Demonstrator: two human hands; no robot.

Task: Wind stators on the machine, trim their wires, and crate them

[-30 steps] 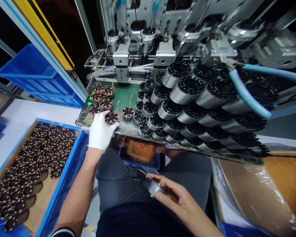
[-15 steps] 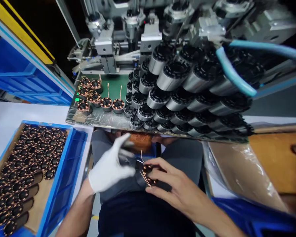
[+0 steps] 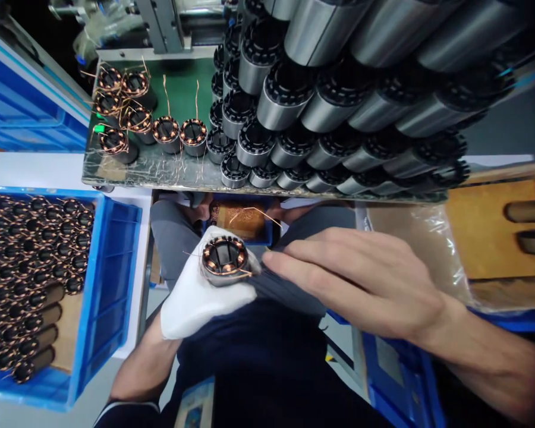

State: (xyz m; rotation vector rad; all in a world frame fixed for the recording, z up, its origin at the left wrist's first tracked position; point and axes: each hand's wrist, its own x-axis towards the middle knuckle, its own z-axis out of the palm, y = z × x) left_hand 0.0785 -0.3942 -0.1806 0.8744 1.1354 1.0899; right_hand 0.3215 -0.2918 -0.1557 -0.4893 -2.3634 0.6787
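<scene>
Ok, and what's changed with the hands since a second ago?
The left hand let go of a wound core on the shelf, came to the right hand and took the core it had held; that hand is now just beside it. The stacked bare cores and crate stayed put.

The copper-wound core [image 3: 225, 276] hides part of the gloved left hand [image 3: 198, 302]; the bare right hand's thumb sits out of sight behind slightly blurred fingers [image 3: 305, 272]; view edges crop the blue crate [image 3: 111, 267] and uppermost steel cylinders [image 3: 323, 30]
</scene>
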